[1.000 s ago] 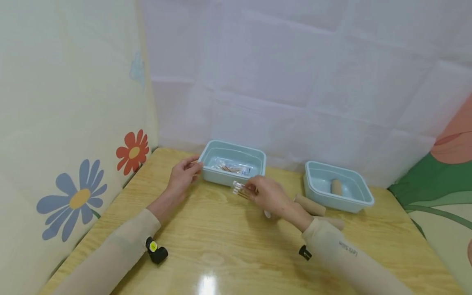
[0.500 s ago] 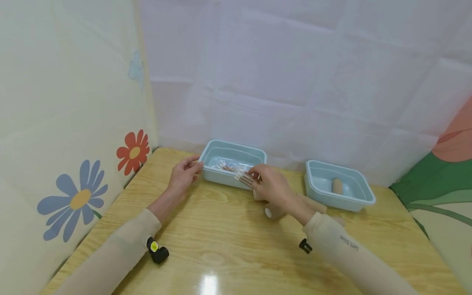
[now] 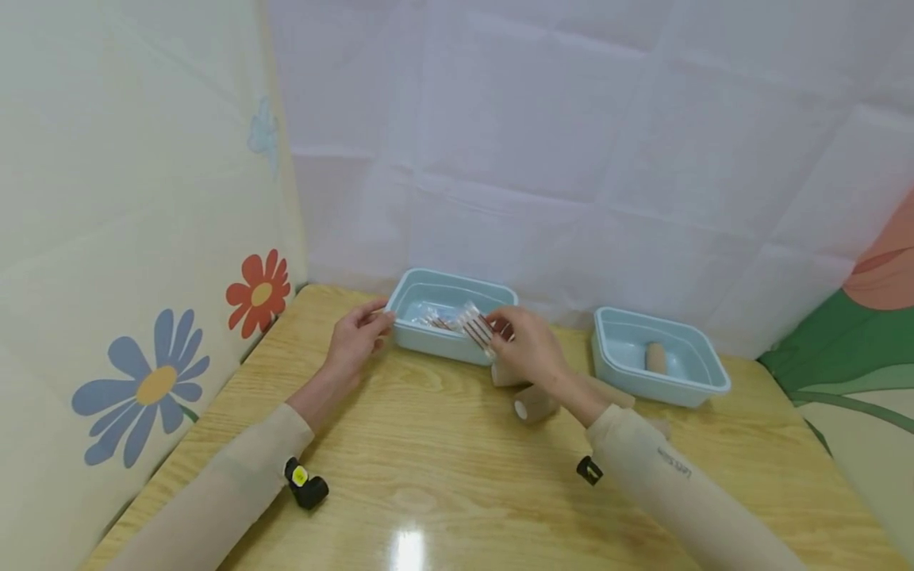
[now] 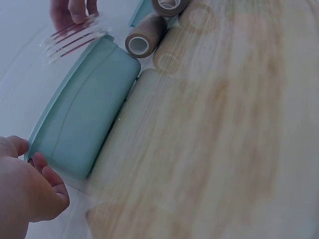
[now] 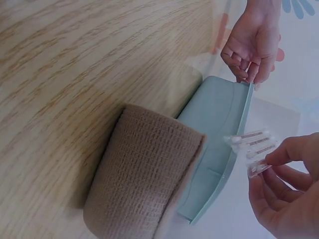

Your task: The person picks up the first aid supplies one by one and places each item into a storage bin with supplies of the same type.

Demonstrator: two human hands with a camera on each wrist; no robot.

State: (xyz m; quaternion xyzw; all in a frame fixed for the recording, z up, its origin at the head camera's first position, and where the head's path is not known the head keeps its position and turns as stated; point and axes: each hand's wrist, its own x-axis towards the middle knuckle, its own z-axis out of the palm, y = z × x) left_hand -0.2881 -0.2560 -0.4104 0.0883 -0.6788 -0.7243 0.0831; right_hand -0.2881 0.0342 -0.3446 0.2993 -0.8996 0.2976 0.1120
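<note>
My right hand (image 3: pixel 531 349) pinches a clear packet of cotton swabs (image 3: pixel 477 329) with brown sticks, between thumb and fingers. It holds the packet tilted over the front right rim of a light blue plastic tub (image 3: pixel 435 342). More swab packets (image 3: pixel 438 320) lie inside that tub, partly hidden by its front wall. At the tub's left end, my left hand (image 3: pixel 355 339) grips the rim. The left wrist view shows the left thumb (image 4: pixel 19 145) on the rim and the fingers curled beneath it. Brown bandage rolls (image 5: pixel 144 169) lie under the right hand and wrist.
A second light blue tub (image 3: pixel 660 386) stands to the right with one tan roll (image 3: pixel 655 358) in it. Several bandage rolls (image 3: pixel 535 403) lie between the tubs, partly hidden by the right arm. A white sheet (image 3: pixel 543 159) hangs behind the wooden table (image 3: pixel 428 476).
My right hand has risen from in front of the left tub to its rim. The swab packet has turned steeper, uncovering the rolls below. My left hand has stayed at the tub's end.
</note>
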